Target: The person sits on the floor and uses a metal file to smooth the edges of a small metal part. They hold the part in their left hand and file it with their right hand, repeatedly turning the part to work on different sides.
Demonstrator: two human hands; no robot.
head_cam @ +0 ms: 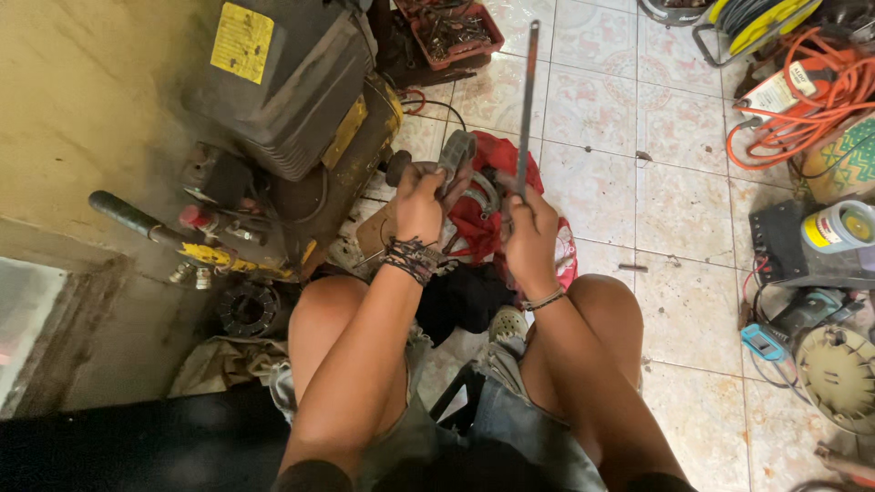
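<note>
Both forearms reached up from the bottom of the frame between the bare knees, meeting just above the centre. The left hand (420, 202), its wrist wrapped in dark braided bands, was curled closed around a grey metal part (456, 153) with a rounded head, the fingers wrapped over it from the left and the knuckles turned toward the camera. The right hand (530, 235), wearing a thin bracelet at the wrist, was closed around the lower end of a long thin hacksaw blade (526, 100), which stood nearly upright in the picture and ran from the fist toward the top centre of the frame. The blade's lower end sat just right of the grey part; whether the two touched could not be told.

Directly behind the hands lay a red cloth bag (481, 223) on the pale patterned tile floor (674, 210), with a curved metal piece showing on it between the two fists. In the upper left stood a black and yellow air compressor (292, 82), with a black-handled valve and brass fittings (205, 251) at centre left, close to the left knee. A red tray of tools (451, 32) sat at top centre. An orange extension cable (802, 100) coiled in the upper right, a yellow-lidded tin (838, 228) stood on a dark box at the right edge, and a teal power tool (802, 314) lay at the lower right, all well apart from the hands
</note>
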